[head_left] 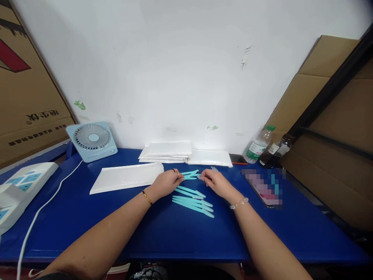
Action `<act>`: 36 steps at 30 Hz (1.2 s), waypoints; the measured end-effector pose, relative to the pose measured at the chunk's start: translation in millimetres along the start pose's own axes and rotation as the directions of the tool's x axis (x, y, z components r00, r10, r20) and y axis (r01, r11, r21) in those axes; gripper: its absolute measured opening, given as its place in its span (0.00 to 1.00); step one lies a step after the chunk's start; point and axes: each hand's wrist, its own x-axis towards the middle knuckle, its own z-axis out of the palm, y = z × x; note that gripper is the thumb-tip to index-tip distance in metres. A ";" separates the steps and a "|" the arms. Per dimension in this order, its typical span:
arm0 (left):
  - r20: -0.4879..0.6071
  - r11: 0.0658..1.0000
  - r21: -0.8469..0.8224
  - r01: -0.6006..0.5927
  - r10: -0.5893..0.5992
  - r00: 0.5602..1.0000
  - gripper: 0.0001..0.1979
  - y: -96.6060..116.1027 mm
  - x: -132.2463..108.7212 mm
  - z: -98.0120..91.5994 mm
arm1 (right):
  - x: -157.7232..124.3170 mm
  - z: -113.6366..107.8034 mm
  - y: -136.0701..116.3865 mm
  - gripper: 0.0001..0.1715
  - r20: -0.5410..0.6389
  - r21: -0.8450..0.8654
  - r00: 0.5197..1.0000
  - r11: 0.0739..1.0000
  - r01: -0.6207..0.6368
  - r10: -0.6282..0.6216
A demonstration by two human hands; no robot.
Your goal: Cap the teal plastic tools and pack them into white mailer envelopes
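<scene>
My left hand (pixel 167 182) is closed, its fingertips pinching the handle ends of a few turquoise eyebrow razors (pixel 190 174) that fan out to the right. My right hand (pixel 215 181) is closed too, thumb and fingers pinched at the head end of one razor, where a small pale, translucent cap shows. Just below both hands, several more turquoise razors (pixel 194 203) lie side by side on the blue table, their pale heads towards the right. Behind my right hand lies a small translucent piece (pixel 214 169), partly hidden.
A white padded envelope (pixel 125 177) lies left of my left hand; stacked envelopes (pixel 166 151) rest against the wall. A fan (pixel 93 138), white cable and power strip (pixel 26 190) stand left. Right are a phone (pixel 238 159), bottles (pixel 258 147) and a blurred flat item (pixel 262 188).
</scene>
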 end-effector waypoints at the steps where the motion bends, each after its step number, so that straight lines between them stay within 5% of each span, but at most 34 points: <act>1: 0.006 1.000 -0.004 0.000 0.000 1.000 0.19 -0.3 0.1 0.2 | 0.3 0.4 -0.5 0.11 0.004 -0.009 1.000 1.000 0.013 -0.013; 12: 0.047 0.991 0.108 -0.073 0.068 0.997 0.19 11.2 -2.4 4.2 | 1.4 11.3 -17.8 0.09 0.081 -0.027 0.988 0.991 0.131 -0.128; 15: 0.008 0.997 0.060 -0.046 0.045 0.999 0.16 11.7 -2.5 3.2 | 1.0 6.2 -11.1 0.09 0.076 -0.036 0.992 0.994 0.100 -0.097; 20: -0.103 0.995 0.078 0.067 -0.059 0.993 0.12 -0.3 3.0 2.6 | 1.8 -9.0 25.8 0.14 -0.159 -0.181 0.987 0.983 -0.037 0.008; 24: -0.068 0.991 0.106 0.076 -0.069 0.995 0.11 -7.0 8.4 6.1 | 3.4 -11.1 44.9 0.18 -0.103 -0.320 0.991 0.940 -0.114 0.085; 31: -0.062 0.962 0.268 0.054 -0.038 0.997 0.12 -7.2 11.1 7.9 | 6.6 -1.8 31.6 0.05 -0.052 -0.474 0.985 0.864 -0.169 0.164; 36: -0.065 0.986 0.151 0.064 -0.055 0.996 0.12 -7.3 9.2 6.5 | 6.1 1.9 22.1 0.10 -0.077 -0.514 0.981 0.836 -0.192 0.177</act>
